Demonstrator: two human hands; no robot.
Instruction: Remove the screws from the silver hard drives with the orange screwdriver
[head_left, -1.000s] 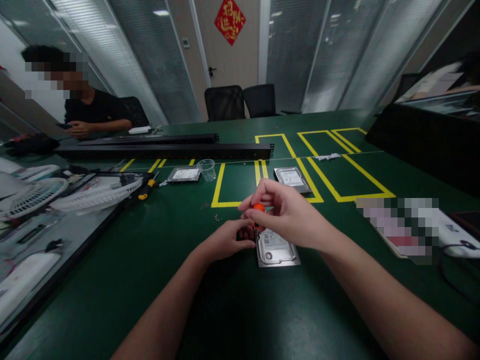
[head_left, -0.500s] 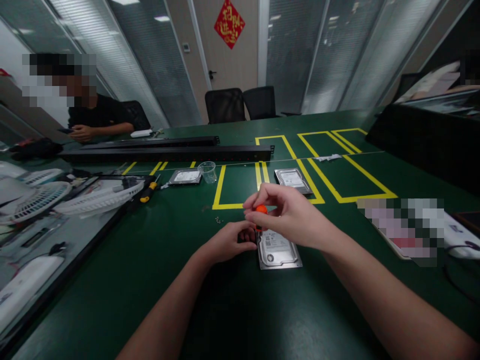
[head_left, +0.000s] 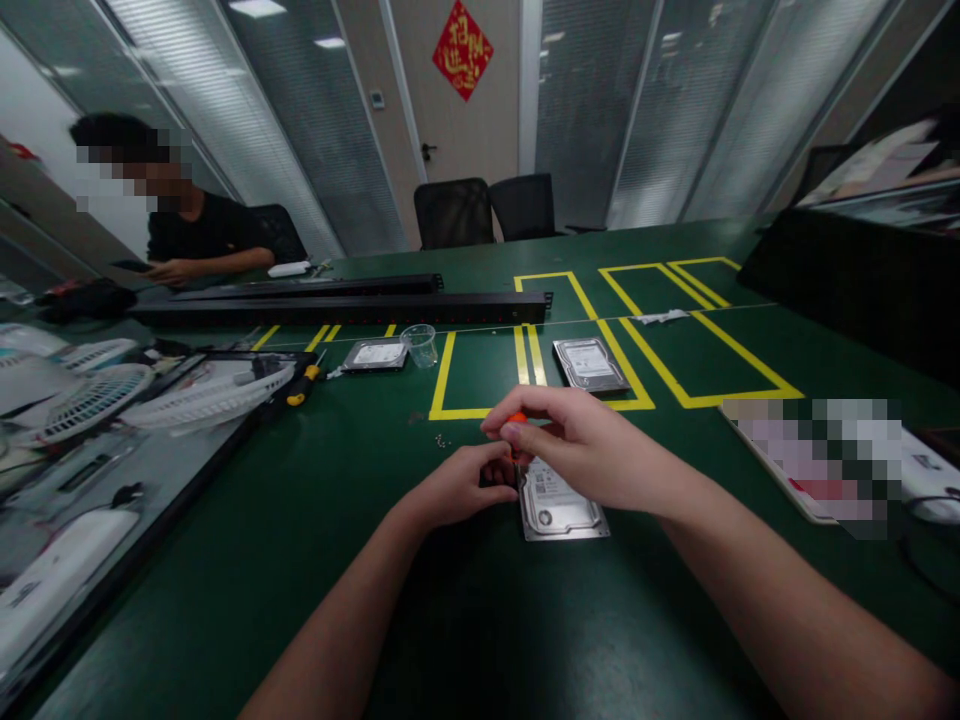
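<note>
A silver hard drive (head_left: 559, 505) with a white label lies flat on the green table in front of me. My right hand (head_left: 566, 435) is above its far end, fingers pinched round the orange handle of a screwdriver (head_left: 517, 422). The screwdriver points down at the drive's far left corner; its tip is hidden behind my fingers. Against the drive's left edge rests my left hand (head_left: 469, 485), thumb and curled fingers gripping there beside the screwdriver. Several tiny screws (head_left: 442, 440) lie on the table beyond my left hand.
Two more hard drives (head_left: 591, 364) (head_left: 375, 354) lie farther back, the left one beside a clear plastic cup (head_left: 420, 346). A yellow-black screwdriver (head_left: 304, 386) sits by a tray (head_left: 225, 450) with white fan parts. Long black bars (head_left: 345, 308) cross the table; a person (head_left: 202, 235) sits far left.
My right hand has turned slightly around the screwdriver handle and sits a little lower, covering more of it. My left hand stays at the drive's edge. The view has shifted slightly.
</note>
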